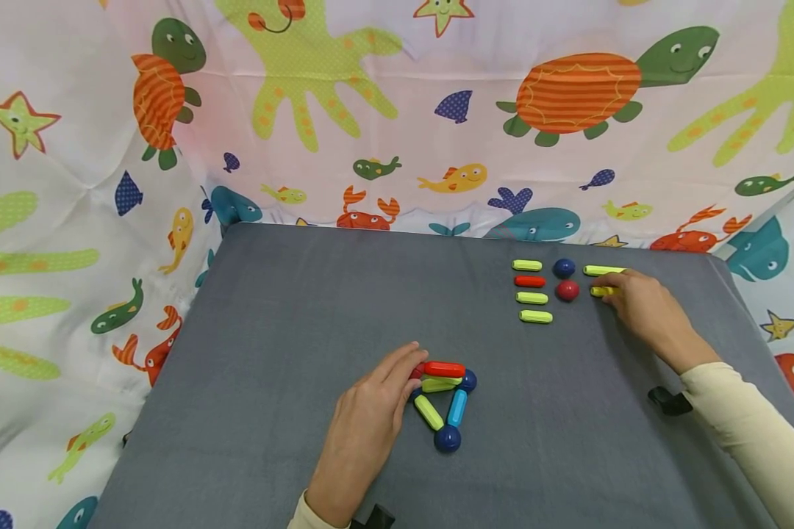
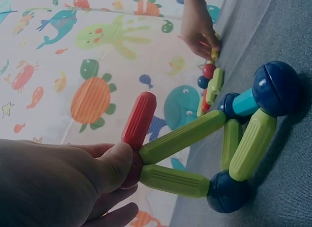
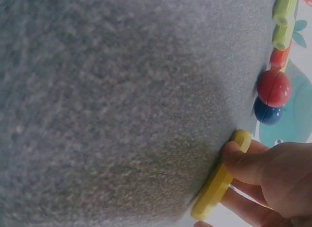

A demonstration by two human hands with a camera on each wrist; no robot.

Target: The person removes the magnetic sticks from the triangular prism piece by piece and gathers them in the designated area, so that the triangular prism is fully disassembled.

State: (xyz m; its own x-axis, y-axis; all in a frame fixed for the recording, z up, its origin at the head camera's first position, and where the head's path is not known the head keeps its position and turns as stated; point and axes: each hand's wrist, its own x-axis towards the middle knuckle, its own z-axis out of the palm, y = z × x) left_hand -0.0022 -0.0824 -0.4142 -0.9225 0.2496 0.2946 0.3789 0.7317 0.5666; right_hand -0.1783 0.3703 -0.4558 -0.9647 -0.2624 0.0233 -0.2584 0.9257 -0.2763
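Observation:
My left hand (image 1: 369, 422) pinches the red ball (image 2: 133, 172) at the top corner of a small frame built of rods and balls. From that ball a red rod (image 2: 139, 120) sticks out freely, and two green rods (image 2: 183, 136) slope down to blue balls (image 2: 229, 192) at the base. A light-blue rod (image 1: 457, 408) joins two of the blue balls along the base. At the far right of the table my right hand (image 1: 648, 316) pinches a yellow rod (image 3: 214, 188) between thumb and fingers, low at the grey cloth.
Just behind the right hand lies another yellow-green rod (image 1: 602, 270). Left of it are a loose blue ball (image 1: 564, 268) and a red ball (image 1: 567, 290), then a column of yellow-green rods (image 1: 536, 317) with one red rod (image 1: 529, 281). A patterned curtain (image 1: 397, 110) hangs behind the table.

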